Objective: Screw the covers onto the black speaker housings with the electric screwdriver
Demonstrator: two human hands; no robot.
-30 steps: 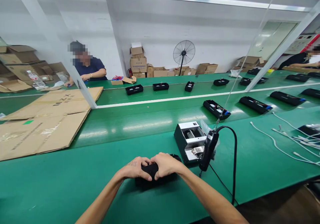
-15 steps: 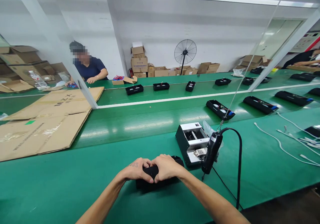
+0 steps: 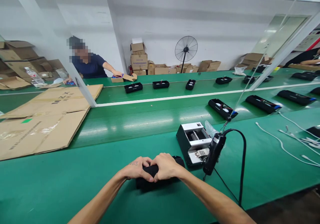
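A long black casing (image 3: 161, 184) rests on the green bench right in front of me. My left hand (image 3: 137, 169) grips its near-left part, fingers curled over the top and thumb along the near side. Close beside it my right hand (image 3: 165, 166) also wraps over the casing, and the two thumbs almost meet. The hands hide much of the casing, including whatever lies under the fingers. To the right stands a silver-and-black screw feeder (image 3: 189, 127). A black electric screwdriver (image 3: 214, 153) hangs from a cord just in front of it.
Open black casings (image 3: 222, 108) with round white parts and wires lie on the green conveyor (image 3: 140, 117). Flattened cardboard (image 3: 50, 127) covers the left side. White cables (image 3: 275, 140) lie at right. A co-worker (image 3: 90, 66) sits across, near a small carton (image 3: 117, 80).
The co-worker's arm has stretched out to the small carton. My hands stay on the casing with hardly any movement. The view has shifted slightly.
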